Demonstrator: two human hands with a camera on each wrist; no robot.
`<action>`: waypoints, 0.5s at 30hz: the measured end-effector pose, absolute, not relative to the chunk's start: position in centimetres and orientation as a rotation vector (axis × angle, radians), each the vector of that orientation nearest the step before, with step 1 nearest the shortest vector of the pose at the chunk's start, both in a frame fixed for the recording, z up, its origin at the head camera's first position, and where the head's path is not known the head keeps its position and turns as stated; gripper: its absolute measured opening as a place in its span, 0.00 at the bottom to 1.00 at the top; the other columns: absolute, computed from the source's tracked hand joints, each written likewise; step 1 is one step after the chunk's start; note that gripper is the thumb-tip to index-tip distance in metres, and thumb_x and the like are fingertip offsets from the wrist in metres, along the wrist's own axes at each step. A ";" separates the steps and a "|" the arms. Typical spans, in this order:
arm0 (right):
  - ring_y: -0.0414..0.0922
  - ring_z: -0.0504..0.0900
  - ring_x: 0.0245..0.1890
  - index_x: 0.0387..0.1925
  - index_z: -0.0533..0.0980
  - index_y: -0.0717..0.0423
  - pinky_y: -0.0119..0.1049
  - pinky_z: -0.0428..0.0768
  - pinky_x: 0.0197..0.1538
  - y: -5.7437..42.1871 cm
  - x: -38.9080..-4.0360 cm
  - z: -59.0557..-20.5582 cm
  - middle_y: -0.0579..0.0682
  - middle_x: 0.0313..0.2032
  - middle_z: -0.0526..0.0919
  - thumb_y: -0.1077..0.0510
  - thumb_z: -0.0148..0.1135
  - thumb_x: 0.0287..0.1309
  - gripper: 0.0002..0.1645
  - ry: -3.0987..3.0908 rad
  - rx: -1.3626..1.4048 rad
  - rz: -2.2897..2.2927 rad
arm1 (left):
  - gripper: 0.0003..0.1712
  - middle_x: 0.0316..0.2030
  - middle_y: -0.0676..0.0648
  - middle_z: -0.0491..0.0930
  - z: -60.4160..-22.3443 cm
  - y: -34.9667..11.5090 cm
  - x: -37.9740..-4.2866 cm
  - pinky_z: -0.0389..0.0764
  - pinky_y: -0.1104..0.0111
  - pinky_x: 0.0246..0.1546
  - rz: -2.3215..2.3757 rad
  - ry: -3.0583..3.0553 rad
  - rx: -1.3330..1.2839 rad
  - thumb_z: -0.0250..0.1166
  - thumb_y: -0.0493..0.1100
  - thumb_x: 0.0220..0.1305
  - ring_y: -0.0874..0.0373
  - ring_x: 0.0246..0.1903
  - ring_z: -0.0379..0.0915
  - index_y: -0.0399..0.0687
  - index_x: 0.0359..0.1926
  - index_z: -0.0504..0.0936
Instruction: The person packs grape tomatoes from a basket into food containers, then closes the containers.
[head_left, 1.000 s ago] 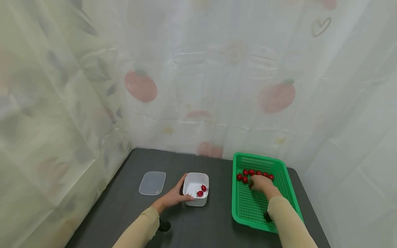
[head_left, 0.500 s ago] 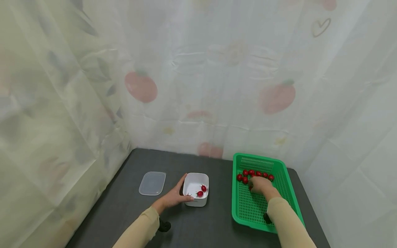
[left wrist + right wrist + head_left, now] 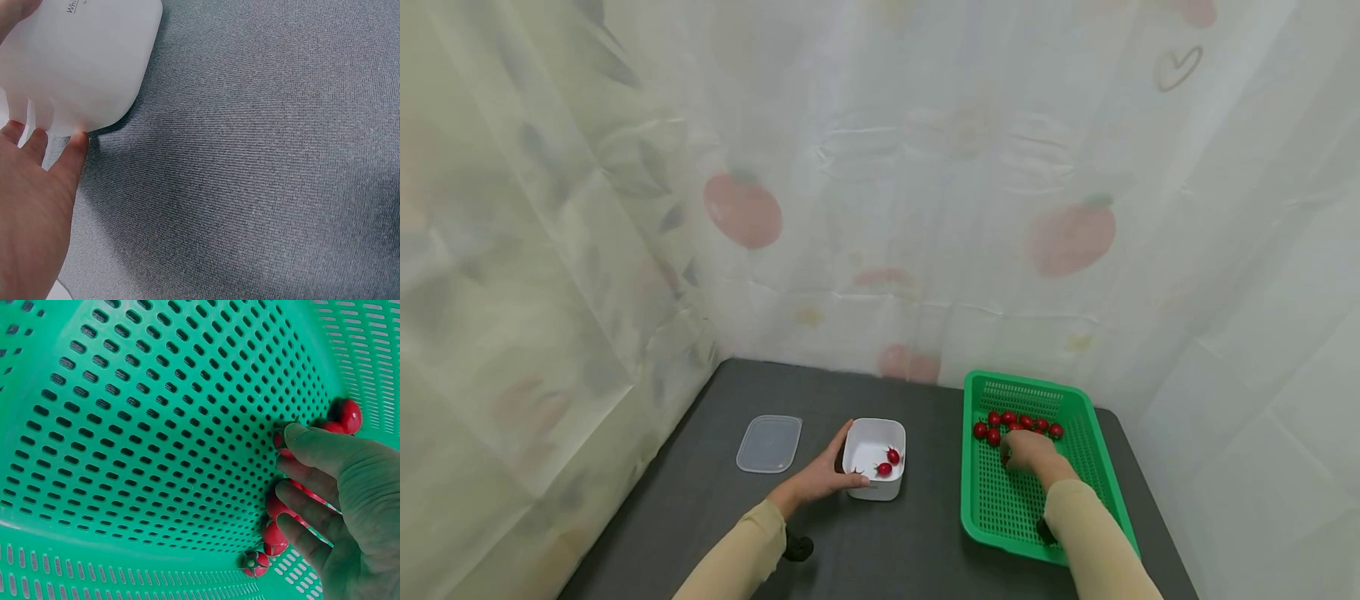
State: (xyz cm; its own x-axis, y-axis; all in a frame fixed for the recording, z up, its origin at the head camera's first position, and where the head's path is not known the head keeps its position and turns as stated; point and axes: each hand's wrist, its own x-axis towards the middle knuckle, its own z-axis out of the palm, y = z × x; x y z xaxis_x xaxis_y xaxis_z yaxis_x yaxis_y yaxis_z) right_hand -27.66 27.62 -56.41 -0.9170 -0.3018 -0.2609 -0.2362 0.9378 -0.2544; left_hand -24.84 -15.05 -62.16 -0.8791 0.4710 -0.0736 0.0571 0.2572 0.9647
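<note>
Pinching a tomato (image 3: 280, 442) between thumb and finger, the right hand (image 3: 1034, 455) was down in the basket (image 3: 967, 475), green perforated plastic, its long axis running away from the person. The left hand (image 3: 822, 477) gripped the box (image 3: 876, 491), smooth, white and round-cornered; two glossy tomatoes (image 3: 892, 456) lay inside, stems toward the left. More tomatoes (image 3: 1008, 417) clustered toward the basket's far end. A translucent lid (image 3: 769, 443) lay flat left of the box on the grey, finely ribbed table (image 3: 887, 554). Beyond hung a pale, creased, fruit-printed curtain (image 3: 880, 208).

Both hands (image 3: 820, 477) (image 3: 1035, 452) forward, well apart
</note>
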 end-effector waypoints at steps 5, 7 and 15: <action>0.47 0.80 0.35 0.41 0.86 0.55 0.47 0.80 0.37 27.5 -27.5 -56.5 0.51 0.42 0.86 0.67 0.69 0.60 0.09 2.804 -0.397 -0.301 | 0.68 0.79 0.37 0.43 -62.1 -15.1 -24.8 0.62 0.45 0.66 1.628 2.210 0.464 0.77 0.47 0.61 0.39 0.67 0.58 0.53 0.83 0.33; 0.45 0.79 0.33 0.40 0.86 0.54 0.45 0.78 0.35 27.5 -27.5 -56.6 0.50 0.40 0.86 0.67 0.68 0.61 0.08 2.804 -0.395 -0.294 | 0.69 0.79 0.37 0.43 -62.1 -15.1 -24.7 0.62 0.45 0.66 1.611 2.225 0.456 0.77 0.48 0.60 0.40 0.67 0.58 0.53 0.83 0.33; 0.45 0.73 0.30 0.38 0.84 0.53 0.43 0.74 0.33 27.4 -27.3 -56.7 0.49 0.36 0.83 0.70 0.64 0.61 0.11 2.791 -0.370 -0.261 | 0.68 0.79 0.36 0.41 -61.8 -15.1 -24.6 0.62 0.45 0.66 1.627 2.202 0.458 0.76 0.46 0.61 0.39 0.67 0.57 0.54 0.83 0.32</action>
